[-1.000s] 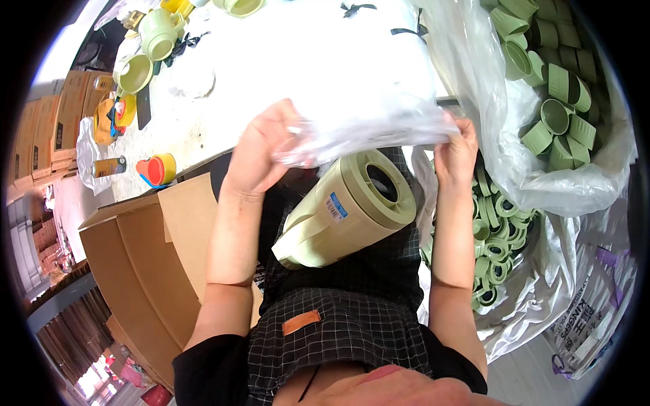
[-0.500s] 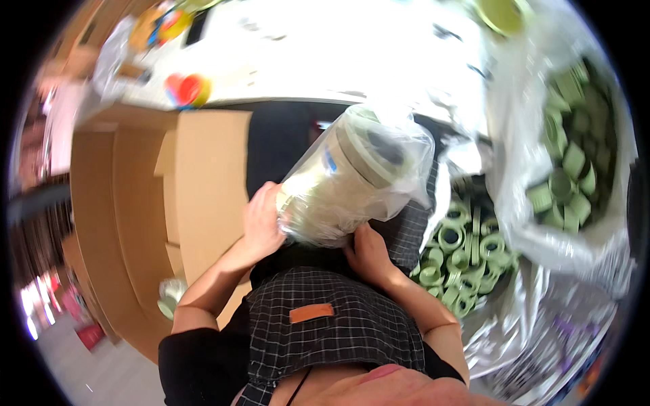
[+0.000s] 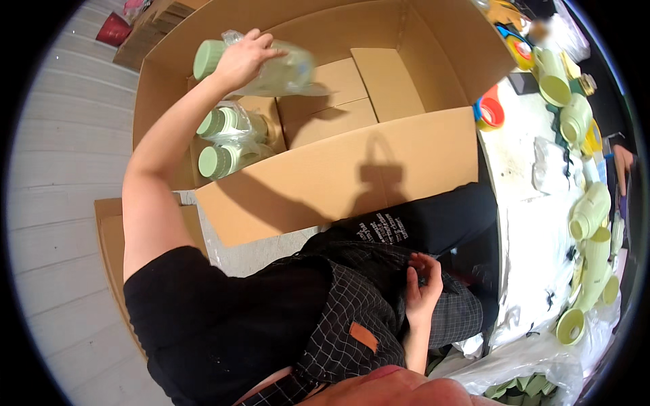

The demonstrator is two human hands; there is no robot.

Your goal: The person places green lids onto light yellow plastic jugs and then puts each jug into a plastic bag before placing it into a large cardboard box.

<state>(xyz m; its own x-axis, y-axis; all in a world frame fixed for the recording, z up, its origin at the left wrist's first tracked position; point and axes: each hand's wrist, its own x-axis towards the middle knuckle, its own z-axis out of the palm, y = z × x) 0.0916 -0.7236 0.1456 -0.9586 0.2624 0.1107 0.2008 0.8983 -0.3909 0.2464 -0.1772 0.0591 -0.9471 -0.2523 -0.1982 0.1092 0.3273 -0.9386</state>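
Over the left end of a large cardboard box [image 3: 332, 179], my left hand [image 3: 247, 61] is closed round a pale green bottle [image 3: 288, 71] wrapped in a clear plastic bag. The bottle lies on its side in the hand, its ribbed green end pointing left. Below it, two more bagged green bottles [image 3: 215, 162] rest side by side in the box's near left corner. My right hand [image 3: 424, 287] hovers by the apron at my lap, fingers loosely curled and apart, holding nothing.
Right of me runs a white worktable [image 3: 521, 250] with several green bottle bodies [image 3: 590, 210] and a red and yellow tape roll [image 3: 491, 111]. A plastic bag [image 3: 514, 362] of green parts sits at the lower right. Another cardboard box [image 3: 112, 223] stands at left.
My body has turned left toward the box. The wrapped bottle, at my lap between both hands before, is now over the box in my left hand alone. My right hand has let go.
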